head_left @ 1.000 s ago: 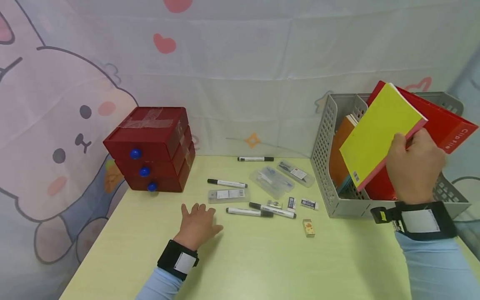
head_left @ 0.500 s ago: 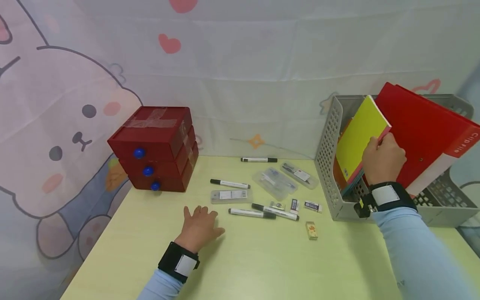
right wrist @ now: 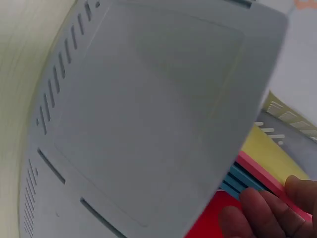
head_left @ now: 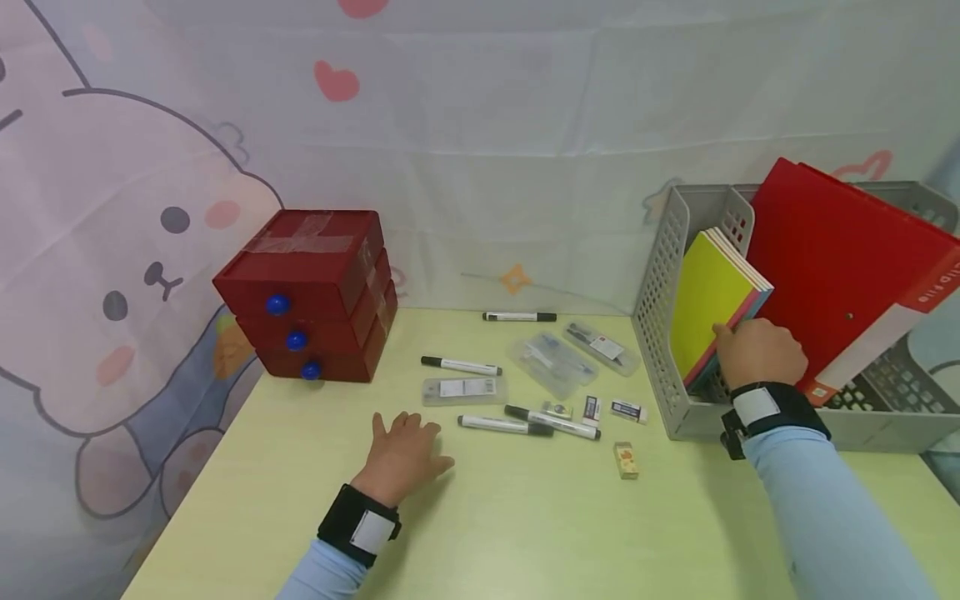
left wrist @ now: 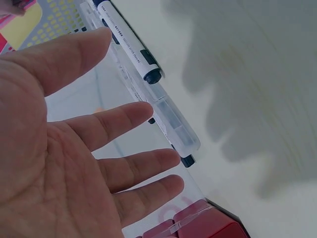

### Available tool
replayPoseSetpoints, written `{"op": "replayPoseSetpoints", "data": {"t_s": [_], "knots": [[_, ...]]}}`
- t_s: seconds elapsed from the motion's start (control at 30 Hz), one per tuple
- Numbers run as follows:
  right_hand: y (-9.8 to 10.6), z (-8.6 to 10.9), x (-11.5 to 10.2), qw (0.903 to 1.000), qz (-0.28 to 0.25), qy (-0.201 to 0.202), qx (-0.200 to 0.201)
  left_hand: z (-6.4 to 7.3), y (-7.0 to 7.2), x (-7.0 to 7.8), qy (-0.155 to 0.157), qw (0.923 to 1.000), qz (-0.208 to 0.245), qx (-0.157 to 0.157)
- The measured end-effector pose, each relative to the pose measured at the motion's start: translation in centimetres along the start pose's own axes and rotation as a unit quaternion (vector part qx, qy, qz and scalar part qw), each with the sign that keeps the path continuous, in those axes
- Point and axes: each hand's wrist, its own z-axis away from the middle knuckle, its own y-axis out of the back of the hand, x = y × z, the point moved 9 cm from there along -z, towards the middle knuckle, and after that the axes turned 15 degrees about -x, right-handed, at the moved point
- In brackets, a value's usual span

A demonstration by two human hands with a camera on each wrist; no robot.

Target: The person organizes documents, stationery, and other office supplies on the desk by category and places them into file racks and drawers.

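My right hand (head_left: 761, 354) is at the grey file basket (head_left: 877, 432), its thumb and fingers pinching the spine edge of a yellow notebook (head_left: 697, 304). The notebook stands in the left compartment against other notebooks; in the right wrist view its pink spine (right wrist: 262, 176) runs between thumb and fingers, next to blue spines (right wrist: 241, 179). A red clip file (head_left: 840, 267) leans to the right in the basket beside this hand. My left hand (head_left: 402, 458) is spread low over the table, holding nothing, near a white marker (head_left: 495, 425).
Several markers, clear plastic cases (head_left: 555, 362) and small erasers (head_left: 628, 411) lie mid-table. A yellow eraser-like box (head_left: 626, 460) lies nearer. At the back left stands a dark red drawer unit (head_left: 315, 292) with blue knobs. A printed cloth (head_left: 480, 167) hangs behind.
My right hand has moved left and down, lowering the yellow notebook from above the basket into its left compartment. The red clip file is now more exposed. My left hand has stayed in place.
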Motion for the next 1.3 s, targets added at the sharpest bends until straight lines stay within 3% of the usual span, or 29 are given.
{"op": "replayPoseSetpoints", "data": {"t_s": [0.2, 0.5, 0.6, 0.73, 0.87, 1.0, 1.2, 1.3], "knots": [[1.0, 1.7, -0.4, 0.9985, -0.025, 0.038, 0.03, 0.0, 0.4, -0.3, -0.004, 0.9998, -0.001, 0.017], [1.2, 7.0, -0.9, 0.9947, -0.048, 0.085, 0.034, -1.3, 0.6, -0.4, -0.022, 0.9991, 0.021, 0.028], [0.1, 9.0, -1.4, 0.9943, -0.042, 0.097, 0.013, -1.6, 0.9, -1.4, -0.018, 0.9979, 0.035, 0.051], [-3.1, 11.5, -2.1, 0.993, -0.02, 0.101, -0.058, -1.4, 2.4, -3.9, -0.002, 0.9926, 0.056, 0.107], [-7.2, 13.5, -2.5, 0.9843, 0.024, 0.102, -0.143, -0.3, 5.5, -7.6, 0.029, 0.9806, 0.08, 0.176], [-10.6, 15.1, -2.5, 0.9721, 0.061, 0.101, -0.203, 1.5, 9.0, -11.6, 0.074, 0.9604, 0.128, 0.236], [-12.1, 16.8, -3.0, 0.9723, 0.051, 0.111, -0.199, 3.3, 12.9, -17.1, 0.164, 0.921, 0.177, 0.306], [-11.9, 17.1, -3.2, 0.9739, 0.05, 0.116, -0.189, 3.1, 13.9, -18.9, 0.177, 0.9136, 0.186, 0.316]]}}
